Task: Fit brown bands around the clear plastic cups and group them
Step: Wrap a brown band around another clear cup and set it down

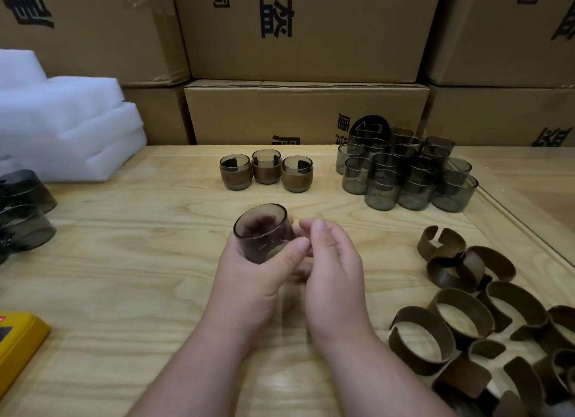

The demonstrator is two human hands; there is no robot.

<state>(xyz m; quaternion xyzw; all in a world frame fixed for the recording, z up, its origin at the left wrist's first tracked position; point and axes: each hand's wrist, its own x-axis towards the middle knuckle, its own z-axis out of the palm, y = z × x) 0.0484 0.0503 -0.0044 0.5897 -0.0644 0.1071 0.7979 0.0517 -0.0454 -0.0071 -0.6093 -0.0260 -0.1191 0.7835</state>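
Note:
My left hand (253,279) grips a bare smoky clear cup (264,231), tilted with its mouth toward the camera, above the middle of the wooden table (124,292). My right hand (334,270) is right beside the cup with its fingers loosely curled and nothing visible in them. Three banded cups (266,170) stand together at the back centre. A pile of bare cups (404,174) sits at the back right. Loose brown bands (466,320) lie in a heap at the right front.
Cardboard boxes (306,114) are stacked along the table's far edge. White foam sheets (62,117) lie at the back left, dark plastic pieces (25,211) at the left edge, and a yellow device (18,342) at the front left corner.

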